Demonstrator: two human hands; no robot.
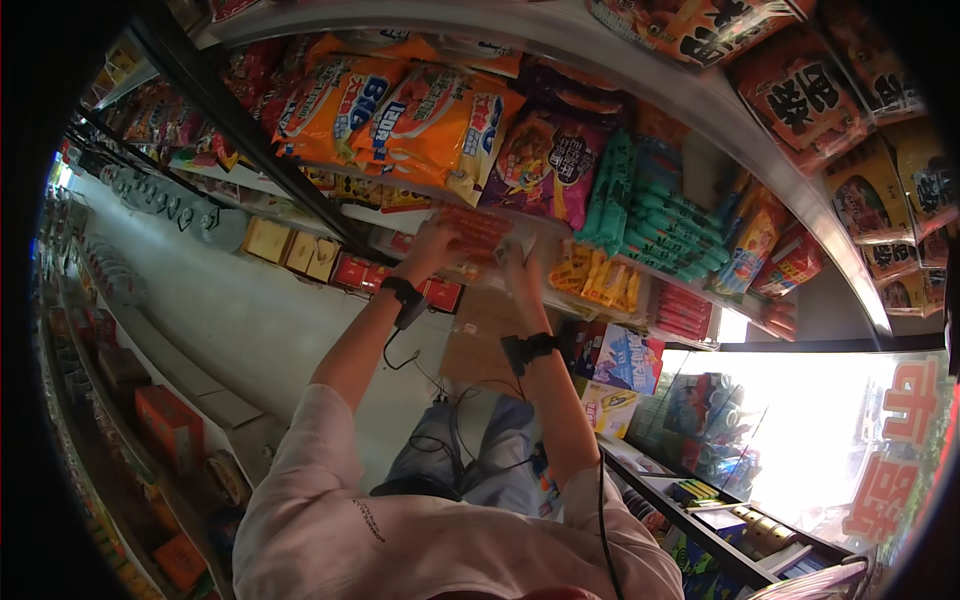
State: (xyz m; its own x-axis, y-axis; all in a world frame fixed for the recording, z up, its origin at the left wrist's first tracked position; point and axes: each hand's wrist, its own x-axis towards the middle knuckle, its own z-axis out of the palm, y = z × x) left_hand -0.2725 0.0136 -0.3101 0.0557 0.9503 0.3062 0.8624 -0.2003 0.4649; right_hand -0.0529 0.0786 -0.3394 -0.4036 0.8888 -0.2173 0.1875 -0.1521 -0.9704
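Observation:
Both my arms reach forward to a lower shelf of snacks. My left hand (430, 248) is at the left side of a bunch of red stick-shaped packets (478, 226), its fingers bent against them. To their right is my right hand (520, 272), its fingers drawn together at a small whitish, see-through piece (515, 243) that I cannot make out. Yellow snack packets (598, 275) lie right of my right hand. On the shelf above are orange snack bags (435, 125), a purple bag (545, 160) and teal stick-shaped packets (665, 225).
A cardboard box (485, 340) stands on the floor before my legs. Red boxes (358, 273) and yellow boxes (290, 248) line the shelf foot. Another shelf (190, 385) runs along the left. A bright glass window (790, 430) is at the right, and dark cables (450, 440) hang before me.

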